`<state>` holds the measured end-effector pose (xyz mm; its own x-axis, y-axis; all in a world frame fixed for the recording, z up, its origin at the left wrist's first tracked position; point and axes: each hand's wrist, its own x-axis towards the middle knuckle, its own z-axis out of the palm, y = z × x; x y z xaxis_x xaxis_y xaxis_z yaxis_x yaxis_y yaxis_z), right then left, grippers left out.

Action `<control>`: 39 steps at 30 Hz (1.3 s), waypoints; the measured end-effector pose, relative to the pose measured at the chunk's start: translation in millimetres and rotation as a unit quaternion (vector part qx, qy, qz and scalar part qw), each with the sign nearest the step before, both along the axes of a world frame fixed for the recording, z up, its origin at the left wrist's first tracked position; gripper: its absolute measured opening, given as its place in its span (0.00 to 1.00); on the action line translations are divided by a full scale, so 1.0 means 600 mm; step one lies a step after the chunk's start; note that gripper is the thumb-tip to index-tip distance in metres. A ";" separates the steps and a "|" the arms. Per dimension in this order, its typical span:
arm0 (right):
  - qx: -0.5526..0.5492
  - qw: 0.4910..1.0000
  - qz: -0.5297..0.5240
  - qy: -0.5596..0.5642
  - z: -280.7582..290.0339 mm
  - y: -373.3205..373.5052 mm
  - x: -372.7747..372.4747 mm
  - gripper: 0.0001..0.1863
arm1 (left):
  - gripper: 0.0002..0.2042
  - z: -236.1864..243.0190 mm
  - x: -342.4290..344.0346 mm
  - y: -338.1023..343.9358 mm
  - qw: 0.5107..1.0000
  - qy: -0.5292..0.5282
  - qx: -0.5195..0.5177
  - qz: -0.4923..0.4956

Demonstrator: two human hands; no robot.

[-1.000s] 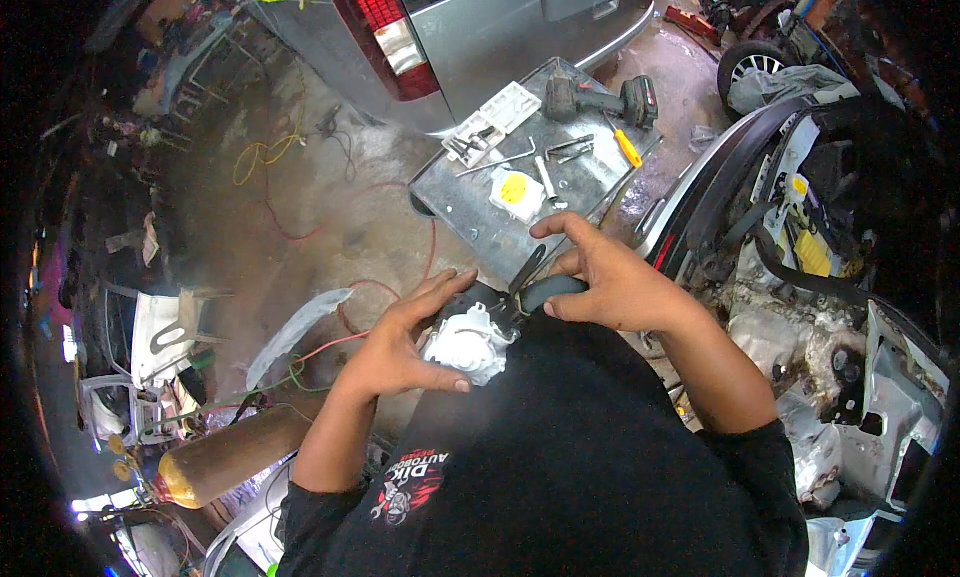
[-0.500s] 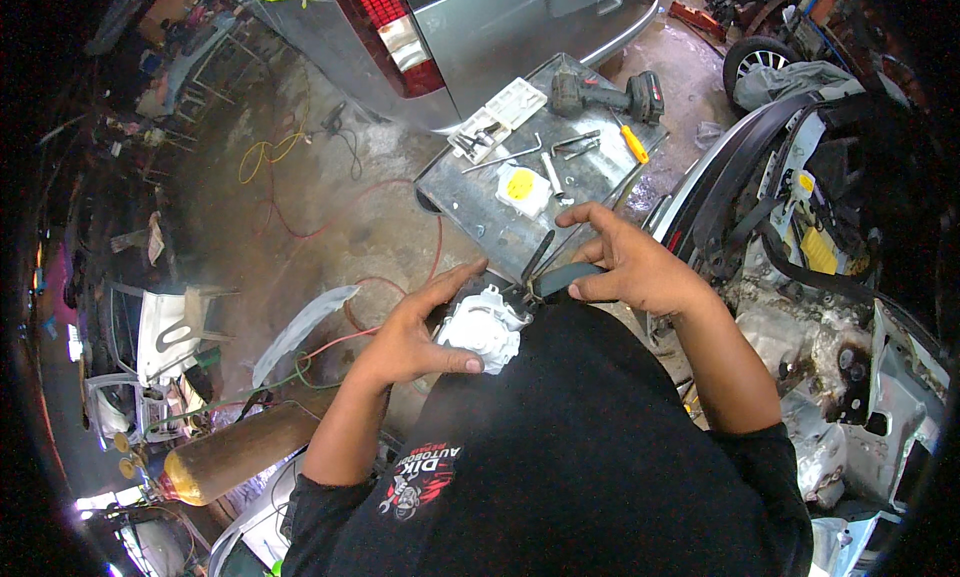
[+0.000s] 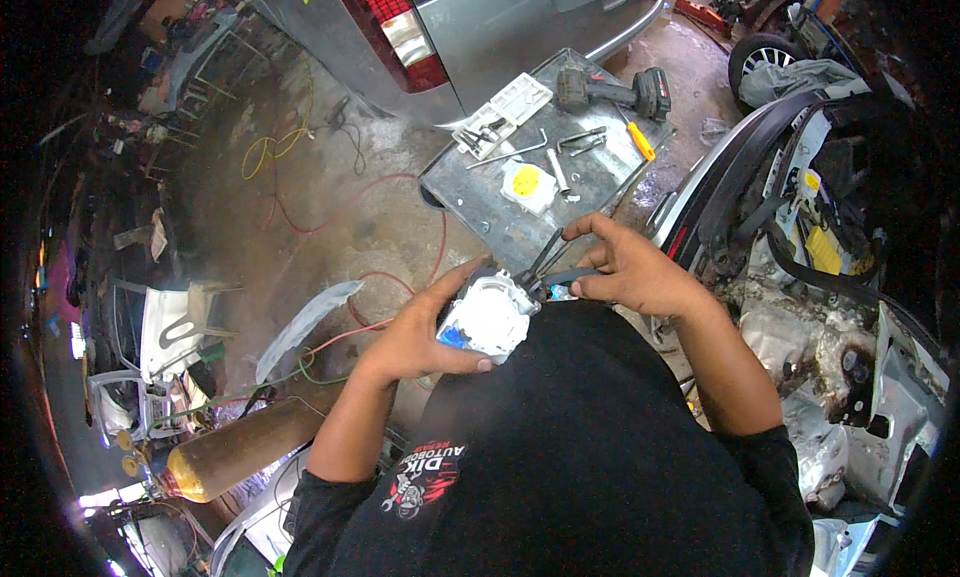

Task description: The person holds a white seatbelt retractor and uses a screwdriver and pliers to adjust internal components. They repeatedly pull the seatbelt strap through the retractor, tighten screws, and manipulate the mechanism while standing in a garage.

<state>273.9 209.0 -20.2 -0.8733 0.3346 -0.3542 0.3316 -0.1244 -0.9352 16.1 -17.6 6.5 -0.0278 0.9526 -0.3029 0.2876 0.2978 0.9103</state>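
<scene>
The white plastic part [image 3: 490, 317] sits in front of the person's black shirt, held tight in the left hand [image 3: 420, 337]. Just right of the part, the right hand [image 3: 635, 272] squeezes dark pliers [image 3: 555, 267] that touch its top edge. Beyond the part lies a grey metal table [image 3: 480, 202].

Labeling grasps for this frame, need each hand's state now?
Left hand: closed around the white plastic part.
Right hand: closed on the pliers, tips at the part.
</scene>
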 end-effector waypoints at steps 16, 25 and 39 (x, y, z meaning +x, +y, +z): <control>0.144 0.989 -0.021 0.029 -0.009 -0.044 -0.020 0.48 | 0.57 -0.010 0.010 0.008 0.998 -0.035 0.019 0.041; 0.110 0.992 -0.059 -0.006 -0.006 -0.057 -0.023 0.45 | 0.57 -0.019 0.032 0.005 0.993 -0.026 0.090 0.079; 0.025 0.994 -0.099 -0.030 0.002 -0.065 -0.016 0.41 | 0.45 -0.025 0.069 0.006 0.966 0.071 0.207 0.137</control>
